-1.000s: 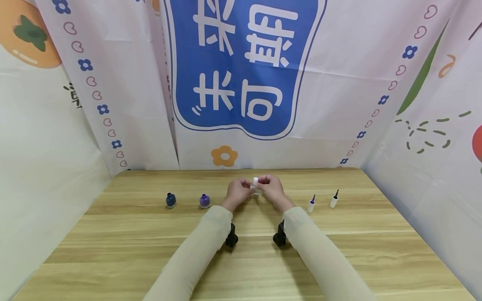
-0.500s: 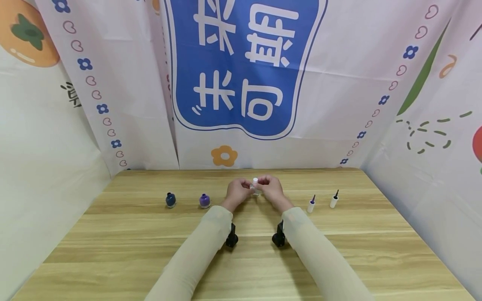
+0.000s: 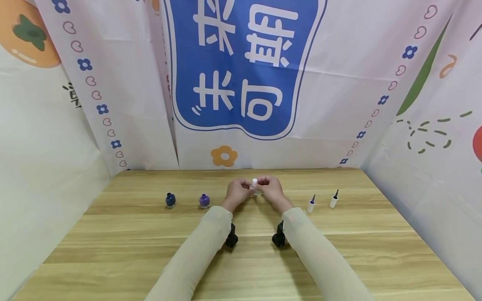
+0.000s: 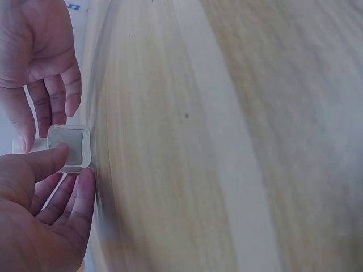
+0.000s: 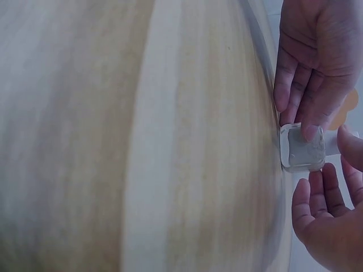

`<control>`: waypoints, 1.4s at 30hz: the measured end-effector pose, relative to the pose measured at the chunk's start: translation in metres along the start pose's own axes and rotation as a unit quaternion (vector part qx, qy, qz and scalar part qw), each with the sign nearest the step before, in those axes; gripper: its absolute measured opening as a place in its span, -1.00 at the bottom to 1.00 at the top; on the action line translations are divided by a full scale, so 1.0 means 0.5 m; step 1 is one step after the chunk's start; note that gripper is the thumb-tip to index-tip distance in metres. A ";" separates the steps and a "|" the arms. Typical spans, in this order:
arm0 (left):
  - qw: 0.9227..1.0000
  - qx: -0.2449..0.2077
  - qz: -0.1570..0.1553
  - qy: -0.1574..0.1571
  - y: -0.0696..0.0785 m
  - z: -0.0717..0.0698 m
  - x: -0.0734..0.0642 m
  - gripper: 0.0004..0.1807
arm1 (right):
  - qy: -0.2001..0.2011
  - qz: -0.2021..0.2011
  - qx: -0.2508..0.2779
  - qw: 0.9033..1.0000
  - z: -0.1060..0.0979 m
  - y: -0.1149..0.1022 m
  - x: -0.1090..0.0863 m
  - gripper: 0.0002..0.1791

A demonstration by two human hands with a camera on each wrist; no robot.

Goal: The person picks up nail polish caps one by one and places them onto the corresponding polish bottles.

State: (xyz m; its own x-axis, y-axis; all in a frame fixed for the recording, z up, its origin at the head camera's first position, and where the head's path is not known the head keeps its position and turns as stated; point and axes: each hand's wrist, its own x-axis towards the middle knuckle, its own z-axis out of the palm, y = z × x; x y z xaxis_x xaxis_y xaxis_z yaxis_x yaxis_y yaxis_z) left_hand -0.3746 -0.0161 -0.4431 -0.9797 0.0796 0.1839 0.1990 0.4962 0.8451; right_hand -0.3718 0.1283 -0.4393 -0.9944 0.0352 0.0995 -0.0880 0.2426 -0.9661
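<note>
Near the back of the table, both hands meet at a small nail polish bottle (image 4: pixel 76 139) of clear glass with pale grey contents. My left hand (image 3: pixel 239 192) holds the glass body, its thumb flat on one face and fingers behind. The white cap (image 3: pixel 255 180) is on the bottle's neck, pinched by the thumb and fingers of my right hand (image 3: pixel 272 190). In the right wrist view the bottle (image 5: pixel 303 152) shows its square base, and the right fingers partly cover the cap.
Left of the hands stand an uncapped dark blue nail polish bottle (image 3: pixel 170 200) and an uncapped purple one (image 3: pixel 204 202). To the right, two white caps stand brush up: a purple-tipped cap (image 3: pixel 311 206) and a dark-tipped cap (image 3: pixel 334 201). A printed cloth (image 3: pixel 331 125) hangs behind the table (image 3: pixel 248 267).
The white cap has shifted very slightly down and left between the fingers. Both hands keep the same hold, and the other bottles and caps stay put.
</note>
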 end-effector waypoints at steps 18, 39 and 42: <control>0.999 -0.010 -0.032 -0.005 0.007 -0.021 0.003 -0.72 | -0.003 0.016 -0.001 1.000 -0.001 -0.018 -0.004 -0.66; 0.997 -0.070 -0.015 -0.013 0.056 -0.067 -0.038 -0.58 | -0.003 0.005 -0.015 1.000 -0.054 -0.093 -0.049 -0.57; 0.997 -0.077 -0.007 -0.012 0.066 -0.080 -0.047 -0.60 | -0.005 -0.003 -0.015 1.000 -0.061 -0.103 -0.061 -0.59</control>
State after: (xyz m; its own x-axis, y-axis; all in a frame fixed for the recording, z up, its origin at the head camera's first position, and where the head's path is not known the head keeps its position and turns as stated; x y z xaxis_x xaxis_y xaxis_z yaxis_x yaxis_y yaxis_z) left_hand -0.3439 -0.0364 -0.3995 -0.9822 0.0953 0.1619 0.1856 0.3585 0.9149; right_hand -0.3354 0.1442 -0.3853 -0.9943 0.0246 0.1036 -0.0930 0.2721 -0.9578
